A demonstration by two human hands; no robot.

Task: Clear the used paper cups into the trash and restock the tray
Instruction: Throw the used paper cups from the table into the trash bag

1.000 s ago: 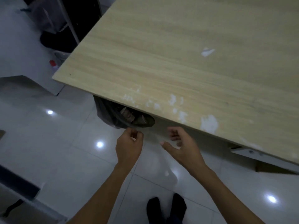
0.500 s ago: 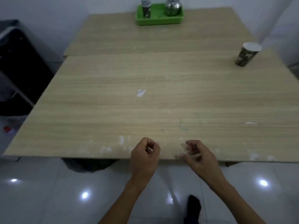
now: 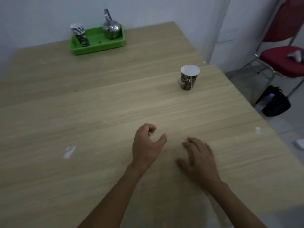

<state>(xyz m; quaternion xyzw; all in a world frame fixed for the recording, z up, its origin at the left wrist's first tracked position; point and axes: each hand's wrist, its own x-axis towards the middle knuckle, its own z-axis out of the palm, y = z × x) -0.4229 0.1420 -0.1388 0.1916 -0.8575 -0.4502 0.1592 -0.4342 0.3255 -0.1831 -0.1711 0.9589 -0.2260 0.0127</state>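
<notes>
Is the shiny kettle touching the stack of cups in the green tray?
Apart. The head view shows the kettle at the tray's right end and the stack of cups at its left end, with bare green tray floor between them.

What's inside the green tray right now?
The green tray holds a stack of paper cups at its left and a metal kettle at its right. The floor between looks bare.

Wood table (image 3: 115, 112) w/ cup (image 3: 189, 79), tray (image 3: 98, 47)

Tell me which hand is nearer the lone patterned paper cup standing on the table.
Right. The right hand lies below the dark patterned paper cup, nearly in line with it; the left hand sits further to the cup's left. Both are empty.
</notes>
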